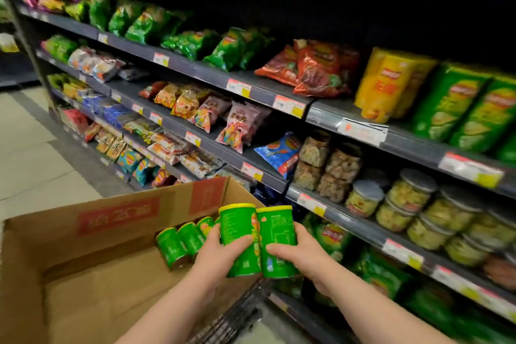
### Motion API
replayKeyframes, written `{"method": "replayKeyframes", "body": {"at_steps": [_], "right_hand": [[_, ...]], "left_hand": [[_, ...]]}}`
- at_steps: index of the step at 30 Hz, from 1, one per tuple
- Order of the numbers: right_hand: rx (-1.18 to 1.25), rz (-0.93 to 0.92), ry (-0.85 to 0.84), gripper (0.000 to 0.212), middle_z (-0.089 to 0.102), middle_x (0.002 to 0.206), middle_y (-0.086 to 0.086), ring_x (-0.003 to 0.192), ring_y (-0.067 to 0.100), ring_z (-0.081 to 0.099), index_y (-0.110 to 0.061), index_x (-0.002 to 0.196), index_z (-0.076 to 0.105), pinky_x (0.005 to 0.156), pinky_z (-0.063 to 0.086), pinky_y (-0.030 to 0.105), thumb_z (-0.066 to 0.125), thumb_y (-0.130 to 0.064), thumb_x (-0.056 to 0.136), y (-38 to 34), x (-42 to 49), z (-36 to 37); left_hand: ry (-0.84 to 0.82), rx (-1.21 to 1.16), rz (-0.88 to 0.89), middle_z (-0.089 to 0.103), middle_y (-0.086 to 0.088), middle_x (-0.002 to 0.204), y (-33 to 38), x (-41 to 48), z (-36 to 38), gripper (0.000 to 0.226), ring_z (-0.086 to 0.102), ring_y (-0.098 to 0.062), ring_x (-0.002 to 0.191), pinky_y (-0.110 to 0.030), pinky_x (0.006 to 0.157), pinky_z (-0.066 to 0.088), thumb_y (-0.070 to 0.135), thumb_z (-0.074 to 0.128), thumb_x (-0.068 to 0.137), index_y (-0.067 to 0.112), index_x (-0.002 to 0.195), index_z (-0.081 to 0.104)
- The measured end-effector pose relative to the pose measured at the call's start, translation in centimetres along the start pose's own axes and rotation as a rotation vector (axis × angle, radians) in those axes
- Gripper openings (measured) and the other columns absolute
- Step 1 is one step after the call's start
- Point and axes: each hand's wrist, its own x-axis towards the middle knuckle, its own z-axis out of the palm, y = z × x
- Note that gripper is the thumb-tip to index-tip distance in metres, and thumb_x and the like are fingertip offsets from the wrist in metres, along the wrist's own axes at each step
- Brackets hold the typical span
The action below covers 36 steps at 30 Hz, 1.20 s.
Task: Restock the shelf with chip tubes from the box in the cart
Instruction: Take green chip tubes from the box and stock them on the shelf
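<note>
Now two green chip tubes are held touching at lower centre. The left hand (220, 251) curls round the left tube (237, 226), and the right hand (293, 255) round the right tube (277, 232). At least three more boxed tubes (178, 246) lie in the cardboard box (83, 274) at lower left, which rests on the wire cart (240, 313). The shelf (201, 68) at right holds snack bags, jars and shelved tubes (458, 109).

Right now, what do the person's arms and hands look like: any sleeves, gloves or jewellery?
Both forearms are bare as far as the bottom edge of the picture, with no sleeves showing. The left hand and the right hand wear no gloves. No watch, bracelet or ring is visible on the parts that show.
</note>
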Motion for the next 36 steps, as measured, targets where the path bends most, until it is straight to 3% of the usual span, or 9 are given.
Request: {"method": "replayKeyframes", "body": {"at_steps": [5, 10, 14, 19, 23, 27, 29, 32, 36], "right_hand": [[0.108, 0.007, 0.141, 0.06, 0.067, 0.109, 0.001, 0.093, 0.014, 0.067, -0.016, 0.127, 0.044, 0.069, 0.054, 0.022, 0.077, -0.013, 0.078, 2.1, -3.7, -5.3], [0.171, 0.024, 0.29, 0.061, 0.067, 0.109, 0.001, 0.095, 0.017, 0.067, -0.019, 0.128, 0.044, 0.082, 0.056, 0.033, 0.077, -0.016, 0.077, 5.3, -8.8, -11.1], [0.225, 0.03, 0.396, 0.056, 0.065, 0.11, 0.0, 0.092, 0.012, 0.066, -0.02, 0.126, 0.043, 0.068, 0.052, 0.02, 0.074, -0.015, 0.08, 8.3, -14.6, -15.9], [0.263, 0.061, 0.499, 0.048, 0.067, 0.106, 0.0, 0.091, 0.014, 0.067, -0.019, 0.12, 0.049, 0.072, 0.054, 0.025, 0.075, -0.015, 0.079, 12.7, -22.8, -21.8], [0.288, 0.062, 0.589, 0.059, 0.07, 0.104, 0.002, 0.091, 0.018, 0.068, -0.017, 0.12, 0.052, 0.076, 0.056, 0.031, 0.08, -0.023, 0.068, 16.2, -29.0, -25.8], [0.327, 0.056, 0.642, 0.049, 0.068, 0.103, 0.002, 0.085, 0.013, 0.066, -0.016, 0.119, 0.05, 0.064, 0.052, 0.02, 0.075, -0.013, 0.077, 19.0, -35.2, -29.5], [0.348, 0.057, 0.681, 0.049, 0.067, 0.102, 0.003, 0.078, 0.009, 0.064, -0.015, 0.121, 0.048, 0.056, 0.048, 0.015, 0.073, -0.01, 0.08, 20.6, -37.9, -31.0], [0.353, 0.053, 0.733, 0.064, 0.067, 0.105, 0.002, 0.084, 0.01, 0.066, -0.014, 0.125, 0.045, 0.06, 0.05, 0.017, 0.077, -0.02, 0.07, 22.4, -40.8, -32.7], [0.415, 0.032, 0.811, 0.042, 0.067, 0.1, -0.002, 0.085, 0.01, 0.066, -0.024, 0.108, 0.049, 0.065, 0.054, 0.021, 0.076, -0.009, 0.078, 24.2, -43.8, -34.7]], "left_hand": [[-0.15, 0.048, 0.013, 0.07, -0.003, 0.104, 0.5, -1.5, 6.0, 0.066, 0.068, -0.019, 0.091, -0.037, 0.082, 0.056, 0.042, 0.082, 0.053, 0.024, 0.111, 0.057], [-0.304, 0.118, 0.022, 0.068, -0.004, 0.108, 0.5, -4.0, 13.1, 0.063, 0.067, -0.021, 0.095, -0.042, 0.089, 0.054, 0.036, 0.08, 0.062, 0.024, 0.117, 0.052], [-0.423, 0.14, 0.012, 0.067, -0.002, 0.109, -0.6, -7.6, 19.4, 0.055, 0.067, -0.02, 0.094, -0.039, 0.087, 0.054, 0.028, 0.078, 0.076, 0.022, 0.122, 0.05], [-0.535, 0.161, 0.011, 0.064, 0.009, 0.096, -2.4, -14.4, 27.2, 0.032, 0.063, -0.01, 0.088, -0.026, 0.073, 0.049, 0.025, 0.072, 0.082, 0.03, 0.105, 0.05], [-0.591, 0.233, 0.036, 0.064, 0.003, 0.106, -3.6, -19.5, 33.1, 0.04, 0.062, -0.017, 0.099, -0.033, 0.088, 0.05, 0.032, 0.073, 0.08, 0.032, 0.111, 0.047], [-0.69, 0.193, 0.027, 0.065, 0.008, 0.095, -5.0, -24.8, 38.4, 0.027, 0.064, -0.01, 0.086, -0.023, 0.067, 0.049, 0.022, 0.071, 0.084, 0.029, 0.101, 0.051], [-0.721, 0.188, 0.031, 0.065, 0.008, 0.095, -5.6, -27.2, 40.9, 0.029, 0.064, -0.01, 0.085, -0.023, 0.067, 0.049, 0.02, 0.07, 0.084, 0.028, 0.103, 0.051], [-0.76, 0.193, 0.045, 0.065, 0.007, 0.096, -6.3, -30.0, 43.6, 0.034, 0.064, -0.009, 0.086, -0.021, 0.066, 0.048, 0.02, 0.071, 0.083, 0.027, 0.109, 0.051], [-0.823, 0.212, 0.055, 0.066, 0.003, 0.101, -6.6, -32.8, 46.9, 0.033, 0.066, -0.011, 0.087, -0.021, 0.063, 0.05, 0.02, 0.072, 0.082, 0.027, 0.107, 0.052]]}}
